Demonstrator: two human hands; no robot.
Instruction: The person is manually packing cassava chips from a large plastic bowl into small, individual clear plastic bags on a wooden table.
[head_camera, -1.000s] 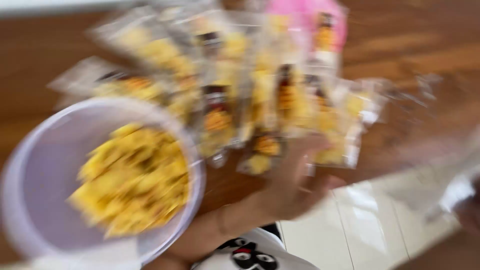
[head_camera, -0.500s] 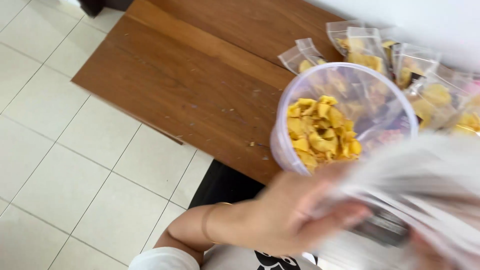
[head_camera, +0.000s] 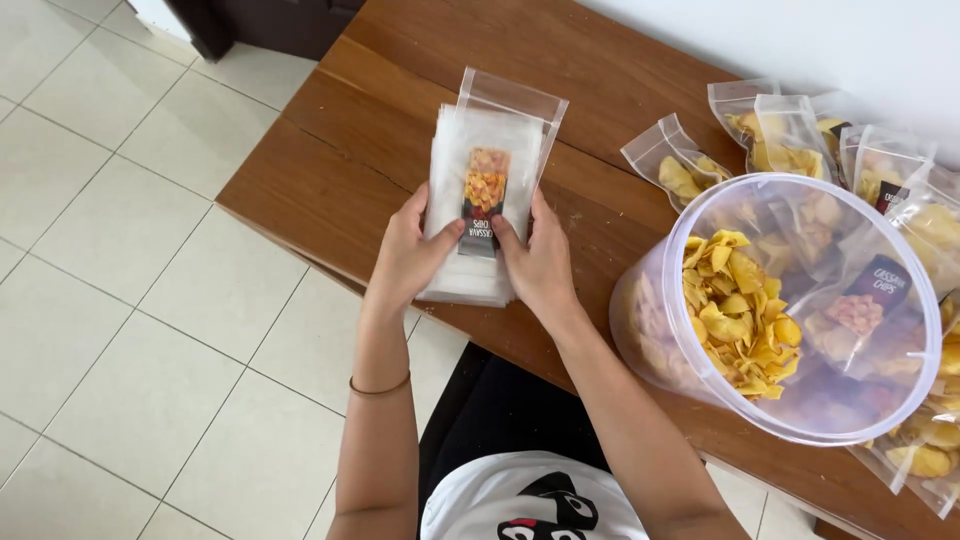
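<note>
Both my hands hold a stack of empty clear plastic pouches (head_camera: 487, 195) with a printed label strip, flat against the brown wooden table (head_camera: 340, 150). My left hand (head_camera: 408, 255) grips the stack's left edge, thumb on top. My right hand (head_camera: 540, 260) grips the right edge, thumb on the label. To the right stands a large clear plastic tub (head_camera: 790, 310) tilted toward me, partly filled with yellow chips (head_camera: 735, 315).
Several filled, sealed chip pouches (head_camera: 775, 135) lie behind and right of the tub. White tiled floor (head_camera: 130, 300) lies left of the table's edge. A dark cabinet base (head_camera: 270, 20) stands at the top left.
The view has swung left from the filled pouches and settled. The blurred stack of pouches that was passing in front now rests steady in both hands on the table.
</note>
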